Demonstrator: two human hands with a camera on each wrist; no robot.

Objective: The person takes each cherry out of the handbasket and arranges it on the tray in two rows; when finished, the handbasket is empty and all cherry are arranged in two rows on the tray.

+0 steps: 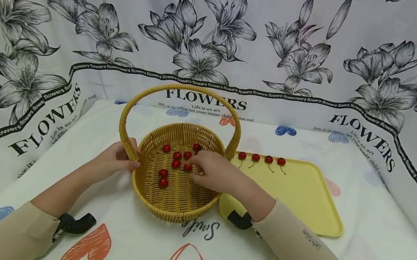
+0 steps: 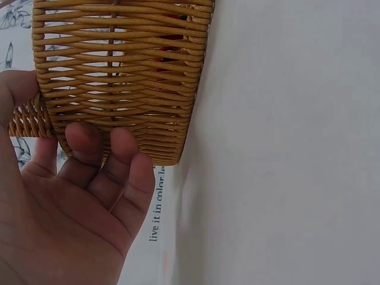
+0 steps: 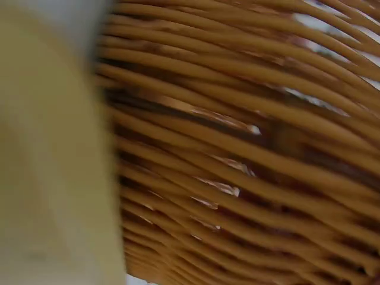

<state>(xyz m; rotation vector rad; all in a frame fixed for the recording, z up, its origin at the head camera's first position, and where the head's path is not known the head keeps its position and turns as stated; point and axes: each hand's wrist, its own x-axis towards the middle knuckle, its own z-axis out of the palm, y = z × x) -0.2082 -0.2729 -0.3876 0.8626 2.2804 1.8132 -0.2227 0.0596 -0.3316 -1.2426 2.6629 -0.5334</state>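
A round woven basket with a tall arched handle stands on the table, and several red cherries lie scattered inside it. My left hand grips the basket's left rim at the foot of the handle. In the left wrist view, the left hand's fingers curl against the outer wicker wall. Reaching over the right rim, my right hand is inside the basket with bent fingers close to a cherry. Whether it pinches one is hidden. The right wrist view shows the basket wall up close, not the hand.
A yellow rectangular tray lies right of the basket, partly under my right forearm. Several cherries with stems form a row along its far edge. Behind the table hangs a flower-printed cloth.
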